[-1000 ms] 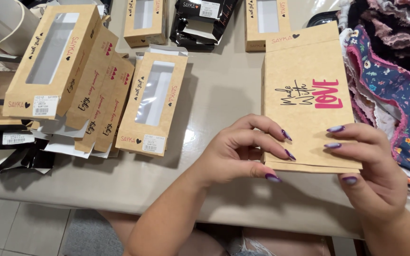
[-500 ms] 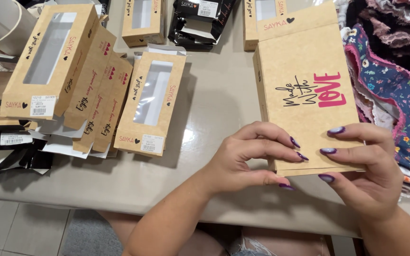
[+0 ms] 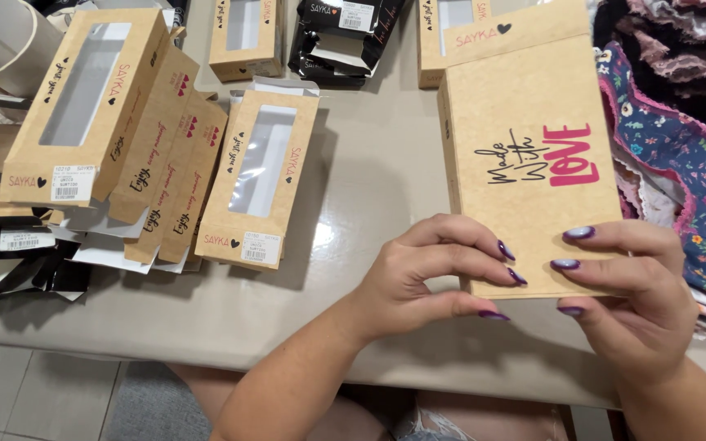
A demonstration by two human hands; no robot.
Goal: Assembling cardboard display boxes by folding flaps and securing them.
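The left hand (image 3: 418,282) pinches the near edge of a flat kraft cardboard box (image 3: 533,171) between thumb and fingertips; the right hand (image 3: 631,286) grips the same edge at its 5 o'clock corner. The box hovers above the worktop (image 3: 369,171). It looks light, stiff yet crushable, best held by edges. Windowed boxes (image 3: 259,175) lie at 9 o'clock, floral fabric (image 3: 688,171) at 3 o'clock.
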